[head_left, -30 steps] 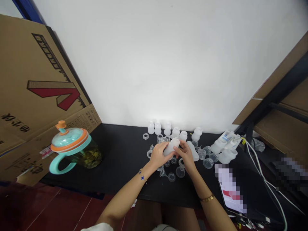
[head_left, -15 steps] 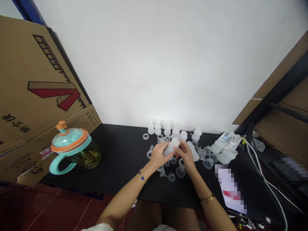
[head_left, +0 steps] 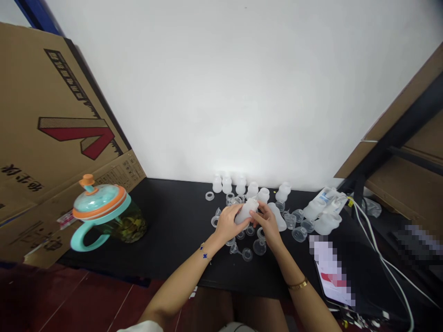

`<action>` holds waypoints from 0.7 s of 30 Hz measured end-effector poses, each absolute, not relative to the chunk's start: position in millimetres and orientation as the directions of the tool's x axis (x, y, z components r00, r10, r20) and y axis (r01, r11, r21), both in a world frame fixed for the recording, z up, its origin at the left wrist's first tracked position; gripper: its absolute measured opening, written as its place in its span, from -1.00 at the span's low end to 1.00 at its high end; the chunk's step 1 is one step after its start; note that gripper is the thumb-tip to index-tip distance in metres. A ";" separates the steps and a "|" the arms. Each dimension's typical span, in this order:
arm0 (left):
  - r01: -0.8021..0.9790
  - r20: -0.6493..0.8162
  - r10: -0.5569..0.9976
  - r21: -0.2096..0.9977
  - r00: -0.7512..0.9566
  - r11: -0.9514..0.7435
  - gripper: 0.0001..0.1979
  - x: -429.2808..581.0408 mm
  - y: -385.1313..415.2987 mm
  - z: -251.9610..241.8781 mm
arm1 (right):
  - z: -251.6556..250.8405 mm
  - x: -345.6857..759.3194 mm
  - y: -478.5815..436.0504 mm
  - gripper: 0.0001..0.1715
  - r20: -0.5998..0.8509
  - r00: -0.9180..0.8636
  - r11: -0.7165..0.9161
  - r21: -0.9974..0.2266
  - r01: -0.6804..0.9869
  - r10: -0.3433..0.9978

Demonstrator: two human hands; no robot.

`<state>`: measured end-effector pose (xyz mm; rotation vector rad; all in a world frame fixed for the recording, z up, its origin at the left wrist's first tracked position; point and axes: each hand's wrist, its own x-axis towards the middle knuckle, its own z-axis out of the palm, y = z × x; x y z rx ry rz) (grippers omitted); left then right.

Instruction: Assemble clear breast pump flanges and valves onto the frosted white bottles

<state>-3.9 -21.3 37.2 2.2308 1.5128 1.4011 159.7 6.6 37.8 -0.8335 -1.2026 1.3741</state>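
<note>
Bottle (head_left: 246, 212): translucent frosted plastic, smooth and matt.
Small cups (head_left: 299, 234): clear plastic, smooth and glossy.
Desk (head_left: 173, 235): black, smooth, low sheen.
Cardboard sheet (head_left: 51, 97): brown corrugated card, matt paper surface.
Jug lid (head_left: 97, 198): clear tinted plastic, glossy, with an orange plastic rim.
Bangle (head_left: 297, 284): gold-coloured metal, polished.
Cable (head_left: 387, 267): white plastic sheath, smooth.
Floor (head_left: 86, 299): dark red tile, glossy.
Wall (head_left: 221, 92): white paint, smooth and matt.

Dark characters (head_left: 21, 177) sit upside down on the cardboard box (head_left: 34, 138) (too skewed to read).
</note>
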 end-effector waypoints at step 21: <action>0.677 0.626 0.776 0.536 0.082 -0.504 -0.62 -3.0 -21.4 36.4 | 40.7 158.5 4.1 -0.47 0.133 -0.170 0.082 -0.957 -0.277 0.976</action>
